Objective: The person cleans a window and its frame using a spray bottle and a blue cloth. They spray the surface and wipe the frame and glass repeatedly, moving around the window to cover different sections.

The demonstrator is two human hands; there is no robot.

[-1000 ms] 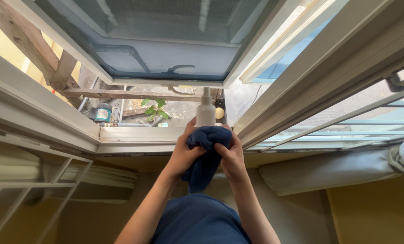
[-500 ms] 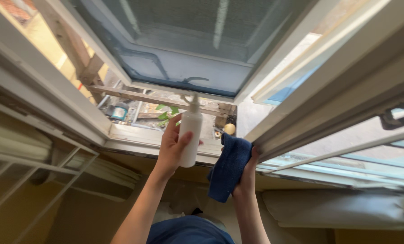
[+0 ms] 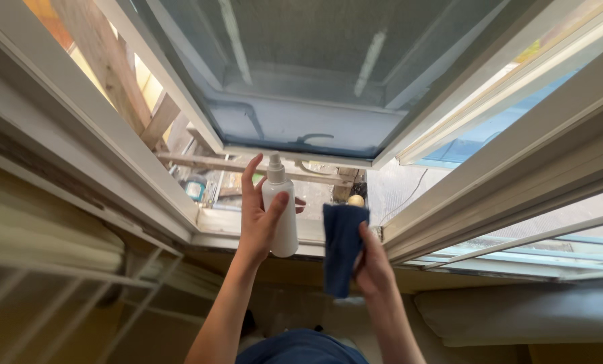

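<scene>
My left hand point(image 3: 257, 216) grips a white spray bottle point(image 3: 280, 210) upright, index finger raised beside its nozzle, in front of the open window. Just right of it my right hand point(image 3: 372, 263) holds a dark blue cloth point(image 3: 342, 246) that hangs down from my fingers. Both hands are raised toward the open window sash point(image 3: 301, 101), whose bluish glass pane swings outward above them. The bottle and cloth are a short gap apart.
The white window frame point(image 3: 146, 195) runs along the left and a second frame point(image 3: 503, 182) along the right. Below the opening a yard shows with wooden beams point(image 3: 149, 125) and a blue machine point(image 3: 195, 191). A white rack point(image 3: 65, 283) stands lower left.
My hands separated: the left lifted the bottle clear of the cloth, the right kept the cloth and moved right. The view tilted up toward the sash.
</scene>
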